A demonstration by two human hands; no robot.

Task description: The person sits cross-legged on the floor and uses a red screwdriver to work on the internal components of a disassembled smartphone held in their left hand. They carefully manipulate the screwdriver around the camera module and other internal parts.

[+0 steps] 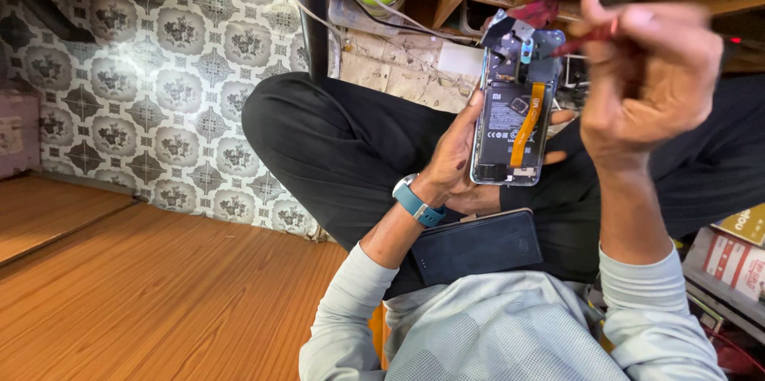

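The left hand (458, 154) grips an opened grey smartphone with an orange ribbon cable (514, 106); just right, the right hand (649, 78) pinches a red-handled screwdriver (586, 40).

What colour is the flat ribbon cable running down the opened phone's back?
The ribbon cable is orange, against the phone's dark interior; the head view shows it.

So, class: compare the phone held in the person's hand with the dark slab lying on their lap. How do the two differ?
The opened phone shows its insides, an orange ribbon cable and a battery; the dark slab is plain and closed. The opened phone is held up in the left hand, while the dark slab rests flat on the lap. The right hand brings a red-handled tool to the phone only. Both are rectangular with rounded corners.
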